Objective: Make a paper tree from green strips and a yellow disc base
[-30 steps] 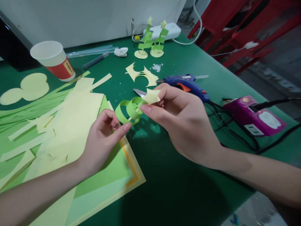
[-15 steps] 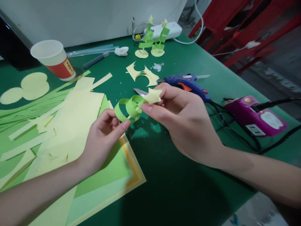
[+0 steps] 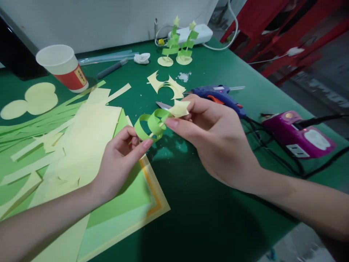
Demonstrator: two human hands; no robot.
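Observation:
Both hands hold a small paper tree between them above the green table (image 3: 218, 203). Its green paper strip (image 3: 149, 125) is looped back and forth along a thin stick, with a pale yellow star (image 3: 180, 108) at one end. My right hand (image 3: 215, 142) pinches the star end between thumb and fingers. My left hand (image 3: 120, 160) pinches the lower end of the looped strip with thumb and forefinger. Just behind the star lies the blade of a pair of scissors (image 3: 163, 106).
A blue glue gun (image 3: 218, 95) lies behind my right hand, a purple power strip (image 3: 297, 133) with black cables to its right. Yellow and green paper sheets (image 3: 89, 142) and strips cover the left. A paper cup (image 3: 64, 68), two finished paper trees (image 3: 177, 45) and yellow offcuts (image 3: 165, 84) stand farther back.
The hands and the paper tree have barely shifted, drifting slightly up and right in view; both grips are unchanged.

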